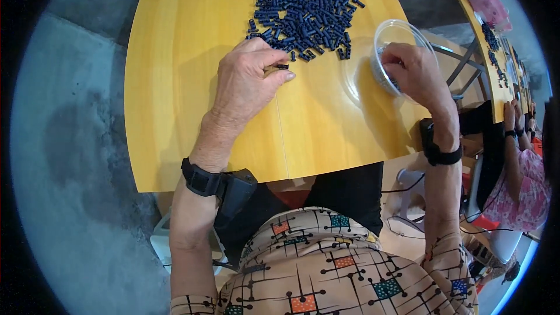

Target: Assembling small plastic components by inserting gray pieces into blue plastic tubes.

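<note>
Pinching one dark peg (282, 66) crosswise, your left hand (248, 81) sits below the pile (309, 11); your right hand (411, 70) grips the bowl (385, 35) rightward.

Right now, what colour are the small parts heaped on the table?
Dark navy, almost black: the heap of small parts on the yellow wooden table, seen in the head view.

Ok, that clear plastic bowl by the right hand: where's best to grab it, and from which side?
Probably the rim of the clear plastic bowl, from the right. It lies tilted, mouth toward the right hand, whose fingers reach inside. The pile of small dark tubes crowds its left side, and the left hand pinches one piece there.
</note>
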The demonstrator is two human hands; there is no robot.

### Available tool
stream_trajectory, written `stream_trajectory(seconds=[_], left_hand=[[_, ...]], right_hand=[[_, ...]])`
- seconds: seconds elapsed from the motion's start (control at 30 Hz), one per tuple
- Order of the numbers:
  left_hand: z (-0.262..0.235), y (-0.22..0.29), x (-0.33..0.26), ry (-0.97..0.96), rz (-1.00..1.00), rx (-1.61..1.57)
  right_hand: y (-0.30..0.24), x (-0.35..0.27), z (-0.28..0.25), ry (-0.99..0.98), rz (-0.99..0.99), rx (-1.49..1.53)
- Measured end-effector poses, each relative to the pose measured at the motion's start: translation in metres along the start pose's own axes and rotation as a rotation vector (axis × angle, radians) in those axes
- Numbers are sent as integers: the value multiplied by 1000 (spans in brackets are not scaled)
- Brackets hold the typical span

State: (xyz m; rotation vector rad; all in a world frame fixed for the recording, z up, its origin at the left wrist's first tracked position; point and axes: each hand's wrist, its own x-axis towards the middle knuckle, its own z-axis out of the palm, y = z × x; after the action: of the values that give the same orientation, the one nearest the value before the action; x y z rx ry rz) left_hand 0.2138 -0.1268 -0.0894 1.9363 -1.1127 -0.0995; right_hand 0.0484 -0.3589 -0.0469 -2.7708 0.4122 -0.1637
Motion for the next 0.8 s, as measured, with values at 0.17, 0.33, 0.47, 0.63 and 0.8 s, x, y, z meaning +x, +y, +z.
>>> stream_trajectory(seconds=[0.17, 0.33, 0.47, 0.63, 0.8], left_hand=[[0, -3, 2, 10, 14, 5], [0, -2, 4, 5, 54, 53], [-3, -1, 3, 20, 112, 51], [-1, 5, 3, 20, 124, 101], [-2, 8, 2, -25, 86, 91]], right_hand=[[-10, -3, -12, 198, 93, 189], [-13, -6, -16, 215, 224, 327], [-10, -11, -23, 186, 243, 736], [-14, -16, -22, 156, 231, 1172], [-17, -22, -21, 118, 244, 1364]])
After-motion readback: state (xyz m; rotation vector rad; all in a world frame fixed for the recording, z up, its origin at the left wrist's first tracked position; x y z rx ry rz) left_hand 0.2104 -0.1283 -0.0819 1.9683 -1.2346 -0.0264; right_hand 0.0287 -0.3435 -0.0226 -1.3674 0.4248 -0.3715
